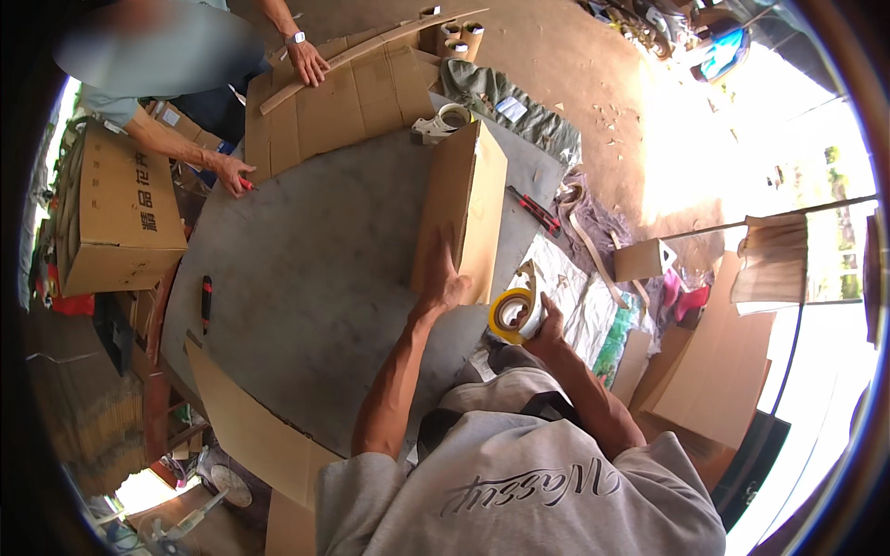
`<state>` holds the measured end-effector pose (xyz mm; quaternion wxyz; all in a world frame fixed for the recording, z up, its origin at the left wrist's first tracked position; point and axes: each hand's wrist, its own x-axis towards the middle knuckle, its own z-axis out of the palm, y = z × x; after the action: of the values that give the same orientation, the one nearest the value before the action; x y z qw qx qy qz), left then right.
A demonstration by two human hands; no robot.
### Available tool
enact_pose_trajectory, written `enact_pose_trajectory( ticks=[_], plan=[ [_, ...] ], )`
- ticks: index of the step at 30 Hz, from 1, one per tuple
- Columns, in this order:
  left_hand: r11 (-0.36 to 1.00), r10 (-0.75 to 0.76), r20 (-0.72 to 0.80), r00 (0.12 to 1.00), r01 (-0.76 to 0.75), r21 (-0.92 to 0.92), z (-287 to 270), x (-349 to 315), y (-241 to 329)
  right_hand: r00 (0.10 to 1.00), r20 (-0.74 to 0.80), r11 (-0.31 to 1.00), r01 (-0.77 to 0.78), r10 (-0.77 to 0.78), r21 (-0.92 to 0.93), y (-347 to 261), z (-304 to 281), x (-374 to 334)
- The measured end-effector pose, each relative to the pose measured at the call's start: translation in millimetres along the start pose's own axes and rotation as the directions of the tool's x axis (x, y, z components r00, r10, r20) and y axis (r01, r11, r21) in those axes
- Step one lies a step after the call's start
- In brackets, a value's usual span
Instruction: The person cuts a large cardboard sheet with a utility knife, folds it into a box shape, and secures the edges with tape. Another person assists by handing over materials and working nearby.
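A tall, narrow cardboard box (451, 199) stands on the grey table (306, 241). Against its near end rests my left hand (447, 285), fingers stretched out along the cardboard and a little blurred. My right hand (549, 324) is closed around a tape dispenser (530, 310) with a yellow-rimmed roll, just right of the box's near edge. The dispenser's handle is partly hidden by my fingers. Right of the box lies a red and black utility knife (535, 211). Behind its far end sits another tape dispenser (443, 120).
Across the table a person presses one hand on a cardboard sheet (352, 111) under a wooden strip (371, 48); the other hand holds a red tool (246, 183). A knife (206, 304) lies at left. A large carton (125, 208) and leaning cardboard (718, 361) flank the table.
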<state>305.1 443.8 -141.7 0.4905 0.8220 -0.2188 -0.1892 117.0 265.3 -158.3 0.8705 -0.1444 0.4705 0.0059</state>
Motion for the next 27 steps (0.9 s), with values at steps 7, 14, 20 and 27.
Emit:
enact_pose_trajectory(
  ticks=[7,14,20,27],
  plan=[
    [1.000,0.004,0.017,1.000,-0.004,-0.001,2.5,1.0,2.6,0.997,0.068,0.981,-0.051,0.039,0.188,16.5,17.7,3.0],
    [1.000,0.028,0.041,0.999,-0.028,0.003,2.5,0.3,0.1,0.960,0.281,0.996,-0.041,0.017,0.080,2.0,17.3,23.9],
    [0.998,0.033,0.007,0.999,-0.034,0.056,7.3,1.6,-2.8,0.926,0.367,0.995,0.067,-0.088,0.072,-43.5,33.7,77.9],
    [0.843,-0.189,-0.215,0.958,0.046,-0.535,-6.3,-13.7,-5.3,0.965,0.227,0.953,0.063,-0.134,0.296,-64.6,54.7,80.9]
  ],
)
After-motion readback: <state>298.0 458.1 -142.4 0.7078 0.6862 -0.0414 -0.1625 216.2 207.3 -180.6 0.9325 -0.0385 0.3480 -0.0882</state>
